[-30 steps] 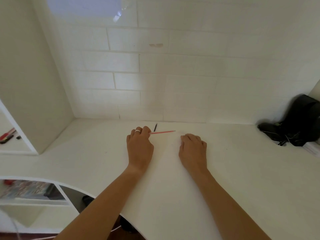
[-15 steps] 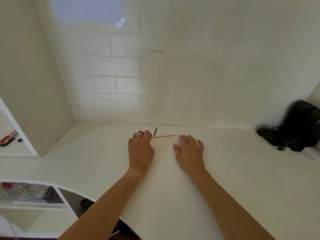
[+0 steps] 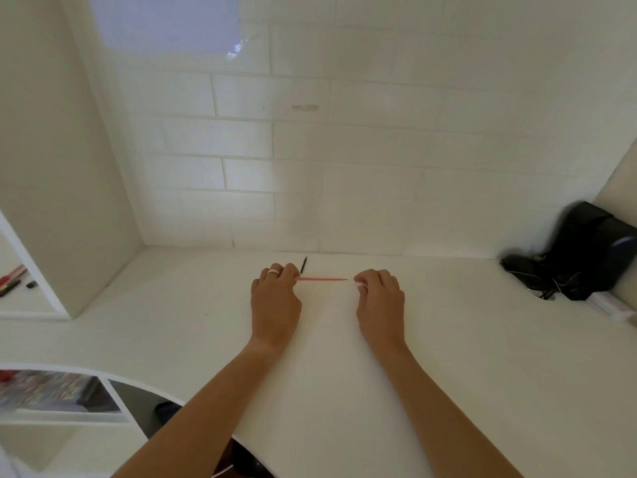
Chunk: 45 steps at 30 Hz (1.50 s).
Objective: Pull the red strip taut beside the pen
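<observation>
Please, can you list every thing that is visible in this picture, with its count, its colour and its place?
red stick: 1, red, thin, on desk between the hands
black stick: 1, black, behind the left hand
black bag: 1, black, with cords, far right corner
pens: a few, red and black, left shelf
desk: 1, white
tiled wall: 1, white, behind desk
left hand: 1, wears a ring, pinches red stick's left end
right hand: 1, fingers curled by the right tip

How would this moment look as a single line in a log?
left hand: pinches red stick end | right hand: fingers curled by its tip, contact unclear | black stick: on white desk beside left hand
</observation>
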### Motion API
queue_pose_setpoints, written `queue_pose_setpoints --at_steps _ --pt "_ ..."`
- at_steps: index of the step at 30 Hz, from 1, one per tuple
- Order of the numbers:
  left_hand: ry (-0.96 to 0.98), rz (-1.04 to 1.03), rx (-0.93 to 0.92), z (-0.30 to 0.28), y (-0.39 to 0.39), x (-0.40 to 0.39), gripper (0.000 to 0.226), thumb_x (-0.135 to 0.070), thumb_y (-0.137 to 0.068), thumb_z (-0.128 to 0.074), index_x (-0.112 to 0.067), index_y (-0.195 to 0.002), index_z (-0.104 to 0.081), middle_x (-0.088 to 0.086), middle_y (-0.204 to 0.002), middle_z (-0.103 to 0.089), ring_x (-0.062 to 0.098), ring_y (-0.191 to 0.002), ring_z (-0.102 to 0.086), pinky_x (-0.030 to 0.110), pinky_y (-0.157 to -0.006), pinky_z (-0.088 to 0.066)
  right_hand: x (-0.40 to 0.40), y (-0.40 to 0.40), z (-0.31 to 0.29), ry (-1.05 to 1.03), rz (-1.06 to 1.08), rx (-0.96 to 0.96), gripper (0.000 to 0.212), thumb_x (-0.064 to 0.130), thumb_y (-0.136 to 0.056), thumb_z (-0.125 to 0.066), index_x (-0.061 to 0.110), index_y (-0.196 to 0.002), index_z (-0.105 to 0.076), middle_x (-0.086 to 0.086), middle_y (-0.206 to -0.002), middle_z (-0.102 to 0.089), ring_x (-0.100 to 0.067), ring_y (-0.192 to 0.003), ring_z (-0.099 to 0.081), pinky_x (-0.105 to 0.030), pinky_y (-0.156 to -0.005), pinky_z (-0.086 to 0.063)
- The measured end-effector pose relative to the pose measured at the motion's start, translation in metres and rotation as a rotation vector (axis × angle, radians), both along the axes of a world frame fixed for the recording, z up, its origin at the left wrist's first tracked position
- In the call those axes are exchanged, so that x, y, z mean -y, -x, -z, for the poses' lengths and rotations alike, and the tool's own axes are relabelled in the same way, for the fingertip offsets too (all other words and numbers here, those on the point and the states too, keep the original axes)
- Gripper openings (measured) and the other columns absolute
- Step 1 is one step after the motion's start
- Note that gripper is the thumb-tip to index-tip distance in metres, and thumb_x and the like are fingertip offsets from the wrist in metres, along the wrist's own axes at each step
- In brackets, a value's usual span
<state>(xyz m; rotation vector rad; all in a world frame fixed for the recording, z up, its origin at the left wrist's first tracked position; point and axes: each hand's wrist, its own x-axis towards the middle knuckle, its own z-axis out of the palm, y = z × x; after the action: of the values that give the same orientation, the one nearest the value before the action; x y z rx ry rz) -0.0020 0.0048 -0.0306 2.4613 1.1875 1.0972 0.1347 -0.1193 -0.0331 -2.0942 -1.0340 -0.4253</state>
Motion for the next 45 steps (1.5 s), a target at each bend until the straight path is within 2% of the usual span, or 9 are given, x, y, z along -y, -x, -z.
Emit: queue_pose_setpoints --at_steps 7,13,19,23,28,36,39,42,45 --pt "-0.026 0.043 0.009 0.0 0.0 -0.001 0.023 0.002 -0.093 -0.056 -0.018 -0.096 -0.066 -0.001 -0.088 -0.061 0.024 -0.087 -0.056 0.03 -0.074 -0.032 0.003 0.001 -0.002 -0.049 -0.005 -0.042 0.012 0.006 -0.096 -0.056 0.017 -0.098 -0.06 0.003 -0.095 -0.062 -0.02 -0.087 -0.054 -0.038 -0.072 -0.048" --pt "-0.026 0.069 0.02 -0.001 0.001 -0.001 0.023 0.002 -0.092 -0.056 -0.018 -0.096 -0.067 -0.001 -0.088 -0.062 0.024 -0.086 -0.057 0.031 -0.073 -0.035 0.002 0.0 0.0 -0.052 -0.06 -0.08 0.016 0.0 -0.094 -0.057 0.015 -0.099 -0.061 0.004 -0.099 -0.059 -0.016 -0.094 -0.05 -0.031 -0.078 -0.048" --pt "-0.025 0.169 0.035 -0.003 0.001 0.002 0.017 -0.004 -0.097 -0.057 -0.016 -0.095 -0.068 0.001 -0.086 -0.063 0.026 -0.085 -0.059 0.038 -0.076 -0.047 0.002 0.002 -0.001 -0.052 -0.143 -0.066 0.016 -0.002 -0.093 -0.059 0.012 -0.1 -0.063 0.003 -0.101 -0.057 -0.015 -0.093 -0.049 -0.011 -0.078 -0.036" --pt "-0.002 0.206 0.069 -0.004 0.002 0.001 0.017 -0.007 -0.099 -0.057 -0.017 -0.095 -0.07 -0.001 -0.084 -0.064 0.025 -0.084 -0.059 0.04 -0.076 -0.049 0.002 0.001 0.0 -0.078 -0.188 -0.1 0.018 -0.001 -0.093 -0.06 0.009 -0.105 -0.068 0.002 -0.106 -0.058 -0.017 -0.095 -0.059 -0.019 -0.086 -0.045" --pt "0.048 0.254 0.105 -0.004 0.005 -0.001 0.019 -0.012 -0.099 -0.056 -0.019 -0.096 -0.074 -0.004 -0.088 -0.066 0.019 -0.09 -0.057 0.035 -0.08 -0.047 0.003 -0.001 -0.001 -0.065 -0.194 0.003 0.014 0.006 -0.094 -0.062 0.011 -0.101 -0.073 0.001 -0.096 -0.066 -0.019 -0.088 -0.062 -0.03 -0.081 -0.052" --pt "0.025 0.255 0.123 -0.004 0.006 -0.005 0.021 -0.002 -0.096 -0.058 -0.016 -0.091 -0.073 -0.004 -0.085 -0.064 0.019 -0.09 -0.055 0.031 -0.074 -0.046 0.006 -0.001 -0.003 -0.12 -0.276 -0.031 0.019 0.006 -0.094 -0.064 0.009 -0.109 -0.075 -0.001 -0.092 -0.064 -0.009 -0.081 -0.058 -0.02 -0.077 -0.048" --pt "-0.021 0.242 0.118 -0.006 0.005 -0.002 0.029 0.008 -0.089 -0.059 -0.018 -0.091 -0.071 -0.005 -0.082 -0.063 0.02 -0.087 -0.054 0.031 -0.073 -0.047 0.006 -0.003 -0.004 -0.206 -0.236 -0.156 0.033 0.009 -0.095 -0.065 0.009 -0.128 -0.066 -0.003 -0.114 -0.064 -0.012 -0.088 -0.065 -0.021 -0.089 -0.051" --pt "-0.065 0.215 0.093 -0.007 0.004 0.004 0.035 0.014 -0.081 -0.057 -0.018 -0.091 -0.069 -0.005 -0.082 -0.064 0.022 -0.085 -0.054 0.036 -0.074 -0.047 0.003 -0.005 0.0 -0.188 -0.148 -0.213 0.026 0.018 -0.098 -0.062 0.008 -0.121 -0.069 -0.008 -0.134 -0.059 -0.021 -0.101 -0.068 -0.03 -0.099 -0.051" --pt "-0.096 0.211 0.073 -0.007 0.003 0.005 0.032 0.012 -0.083 -0.058 -0.018 -0.089 -0.068 -0.004 -0.081 -0.065 0.024 -0.082 -0.055 0.035 -0.072 -0.044 0.001 0.0 -0.001 -0.13 -0.086 -0.168 0.025 0.023 -0.101 -0.057 0.011 -0.119 -0.069 -0.009 -0.109 -0.071 -0.026 -0.097 -0.068 -0.029 -0.088 -0.05"
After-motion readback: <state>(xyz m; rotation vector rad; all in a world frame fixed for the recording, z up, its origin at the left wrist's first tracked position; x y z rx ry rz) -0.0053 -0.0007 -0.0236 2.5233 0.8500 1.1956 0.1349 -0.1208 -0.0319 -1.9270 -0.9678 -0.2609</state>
